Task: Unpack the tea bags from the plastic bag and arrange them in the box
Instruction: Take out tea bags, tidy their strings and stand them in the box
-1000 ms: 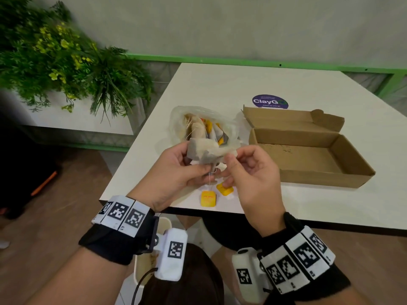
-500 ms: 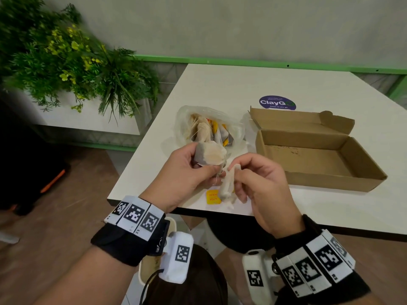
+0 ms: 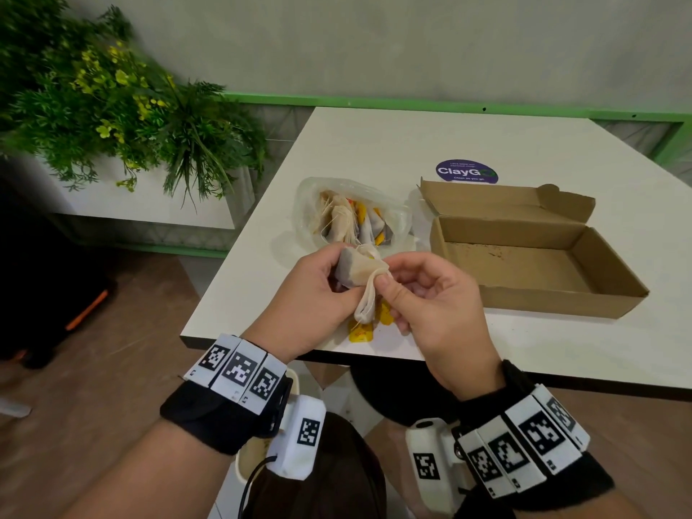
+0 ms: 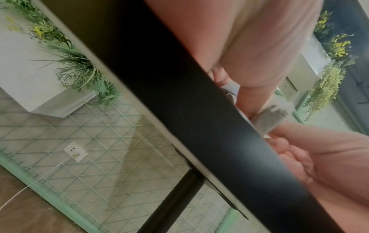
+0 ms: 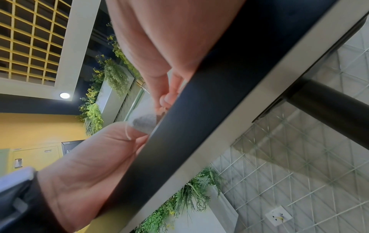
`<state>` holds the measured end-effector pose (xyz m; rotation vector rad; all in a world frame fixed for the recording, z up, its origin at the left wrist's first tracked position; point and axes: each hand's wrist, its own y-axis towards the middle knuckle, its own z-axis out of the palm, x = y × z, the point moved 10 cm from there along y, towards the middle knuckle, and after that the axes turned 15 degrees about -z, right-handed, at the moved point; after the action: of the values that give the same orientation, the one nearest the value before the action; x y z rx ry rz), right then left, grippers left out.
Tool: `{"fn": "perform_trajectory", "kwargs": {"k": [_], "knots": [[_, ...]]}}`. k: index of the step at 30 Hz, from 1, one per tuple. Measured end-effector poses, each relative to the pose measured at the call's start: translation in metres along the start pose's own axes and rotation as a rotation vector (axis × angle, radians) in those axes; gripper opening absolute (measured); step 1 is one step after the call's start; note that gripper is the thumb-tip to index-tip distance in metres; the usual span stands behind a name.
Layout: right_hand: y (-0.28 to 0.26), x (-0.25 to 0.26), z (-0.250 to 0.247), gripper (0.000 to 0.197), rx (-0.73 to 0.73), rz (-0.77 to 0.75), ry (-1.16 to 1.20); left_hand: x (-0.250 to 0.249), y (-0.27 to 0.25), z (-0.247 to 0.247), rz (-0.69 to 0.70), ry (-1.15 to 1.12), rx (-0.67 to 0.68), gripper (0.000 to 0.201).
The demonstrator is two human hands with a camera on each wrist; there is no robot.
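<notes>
Pinching soft, perhaps papery tea bags [image 3: 361, 273], both hands [image 3: 378, 290].

Behind my fingers, my left hand [image 3: 310, 297] and right hand [image 3: 438, 305] are bare, each wrist wearing a black band with white square-patterned marker blocks and a white camera housing.

A round purple sticker [image 3: 466, 171] on the white table [image 3: 374, 144] reads "ClayGo" in white letters; the small line beneath it is too small to read.
</notes>
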<state>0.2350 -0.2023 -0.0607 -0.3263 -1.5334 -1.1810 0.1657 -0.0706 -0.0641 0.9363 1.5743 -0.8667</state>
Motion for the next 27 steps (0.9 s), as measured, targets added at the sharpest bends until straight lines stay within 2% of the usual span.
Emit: {"fn": "perform_trajectory", "kwargs": {"k": [9, 13, 16, 20, 25, 27], "knots": [[-0.003, 0.018, -0.003, 0.009, -0.005, -0.060, -0.014, 0.005, 0.005, -0.008, -0.044, -0.064, -0.039, 0.028], [0.001, 0.052, -0.011, 0.009, 0.111, -0.146, -0.179, 0.006, 0.006, -0.001, -0.067, -0.060, -0.010, 0.027], [0.016, 0.073, -0.015, 0.011, 0.203, -0.128, -0.262, 0.005, 0.003, 0.002, -0.084, -0.119, 0.032, 0.028], [0.046, 0.099, -0.022, 0.007, 0.238, -0.118, -0.331, 0.004, -0.001, 0.003, -0.088, -0.156, 0.092, 0.030], [0.075, 0.128, -0.027, 0.005, 0.283, -0.112, -0.438, 0.003, -0.003, 0.001, -0.093, -0.211, 0.091, 0.007], [0.083, 0.139, -0.026, 0.011, 0.313, -0.137, -0.491, 0.005, -0.001, -0.003, -0.107, -0.228, 0.062, 0.007]]}}
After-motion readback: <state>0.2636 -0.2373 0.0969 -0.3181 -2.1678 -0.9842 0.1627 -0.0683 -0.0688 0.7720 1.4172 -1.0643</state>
